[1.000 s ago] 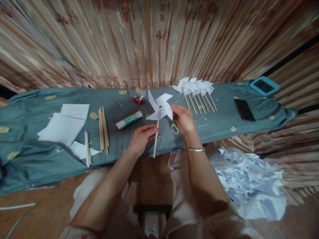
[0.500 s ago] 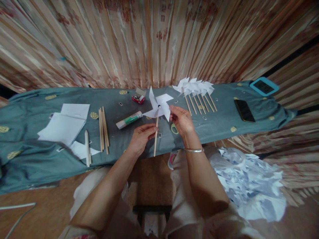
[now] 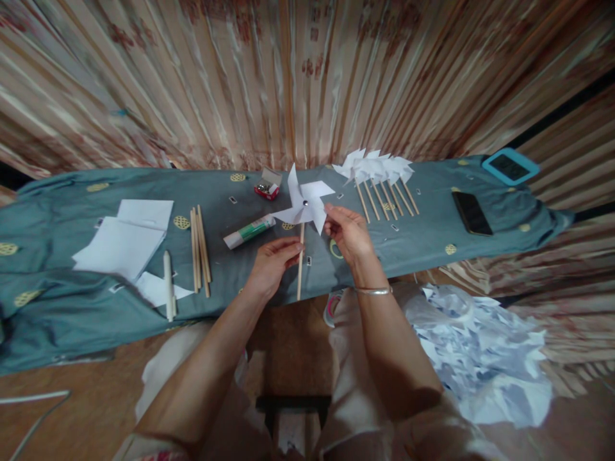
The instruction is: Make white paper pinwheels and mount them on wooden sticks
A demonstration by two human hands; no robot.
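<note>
1. Surface [image 3: 423, 240]: paper pinwheel [image 3: 314, 206] held above its middle.
2. Left grip [image 3: 270, 264]: clamped on wooden stick [image 3: 300, 278]; hold it steady.
3. Right grip [image 3: 352, 232]: at pinwheel's right edge, can't tell if pinching; touch lightly.
4. Pin head [image 3: 305, 203]: avoid pressing.

green loop handle [image 3: 331, 248] partly hidden by your right hand [image 3: 353, 237], lettering on your green-and-white tube [image 3: 248, 232] too small to read, display [image 3: 508, 168] on your blue-framed device [image 3: 531, 171] unreadable, white cable [image 3: 33, 398] cut off at left
</note>
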